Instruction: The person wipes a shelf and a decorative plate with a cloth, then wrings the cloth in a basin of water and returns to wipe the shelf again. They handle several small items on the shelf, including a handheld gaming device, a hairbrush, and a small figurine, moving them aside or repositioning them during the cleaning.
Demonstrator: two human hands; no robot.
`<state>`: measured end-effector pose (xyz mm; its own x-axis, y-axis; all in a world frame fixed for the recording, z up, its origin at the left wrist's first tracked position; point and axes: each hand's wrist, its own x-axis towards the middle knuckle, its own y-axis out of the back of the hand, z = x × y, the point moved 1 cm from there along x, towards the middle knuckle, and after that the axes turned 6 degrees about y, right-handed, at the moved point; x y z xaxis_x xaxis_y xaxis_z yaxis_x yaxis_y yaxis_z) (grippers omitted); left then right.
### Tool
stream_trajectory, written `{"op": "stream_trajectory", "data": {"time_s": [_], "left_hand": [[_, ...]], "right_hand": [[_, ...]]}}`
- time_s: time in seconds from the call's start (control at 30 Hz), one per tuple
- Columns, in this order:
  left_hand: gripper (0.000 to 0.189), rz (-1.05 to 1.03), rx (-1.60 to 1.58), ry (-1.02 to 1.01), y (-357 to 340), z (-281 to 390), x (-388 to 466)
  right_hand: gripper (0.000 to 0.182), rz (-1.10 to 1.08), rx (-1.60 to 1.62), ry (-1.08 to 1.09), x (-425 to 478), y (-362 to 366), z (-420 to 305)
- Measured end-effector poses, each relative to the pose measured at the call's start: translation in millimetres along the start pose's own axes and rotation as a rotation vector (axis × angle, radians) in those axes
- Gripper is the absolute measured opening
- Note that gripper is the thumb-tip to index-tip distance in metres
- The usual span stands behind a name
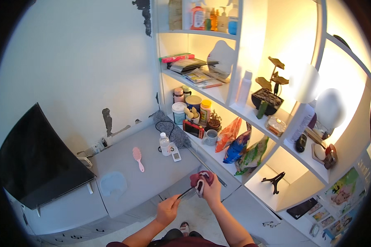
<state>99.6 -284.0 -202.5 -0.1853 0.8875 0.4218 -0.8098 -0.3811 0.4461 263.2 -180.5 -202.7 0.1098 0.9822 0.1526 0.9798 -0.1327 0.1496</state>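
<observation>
My right hand [212,191] is closed on a bunched maroon and white cloth [201,182] in front of my body. To its left, my left hand [168,210] grips the lower end of a thin dark rod [185,193]. The rod's upper end meets the cloth; whether it passes inside is hidden. Beyond my hands, on the grey cabinet top, lie a pink hairbrush [137,157] and a white handheld device [175,153], beside an upright clear plastic bottle [164,144]. A grey fluffy duster [173,131] lies against the shelf unit, its long pole running towards my right hand.
A black television [46,163] stands at the left on the cabinet. The lit white shelf unit at the right holds a grey mug [210,137], several snack bags [236,151], jars, a potted ornament [267,100] and a black stand [275,182]. Drawer fronts are below.
</observation>
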Motion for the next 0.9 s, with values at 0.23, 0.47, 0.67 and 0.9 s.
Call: {"op": "stream_trajectory", "data": {"time_s": [0.23,0.47,0.67,0.9], "left_hand": [[0.022,0.139,0.005,-0.176,-1.9,14.1,-19.6],[0.016,0.029,-0.036,0.076,24.4,68.2,-44.4],[0.015,0.089,-0.006,-0.031,33.7,101.9,-35.1],[0.016,0.096,-0.068,0.012,36.8,78.5,-29.4]], "right_hand": [[0.049,-0.234,-0.211,0.851,-77.8,3.6,-55.1],[0.043,-0.055,0.076,0.497,-67.7,51.4,-12.8],[0.029,0.168,0.337,0.267,-62.7,70.3,4.2],[0.047,-0.112,0.016,0.911,-73.0,61.0,-81.6]]}}
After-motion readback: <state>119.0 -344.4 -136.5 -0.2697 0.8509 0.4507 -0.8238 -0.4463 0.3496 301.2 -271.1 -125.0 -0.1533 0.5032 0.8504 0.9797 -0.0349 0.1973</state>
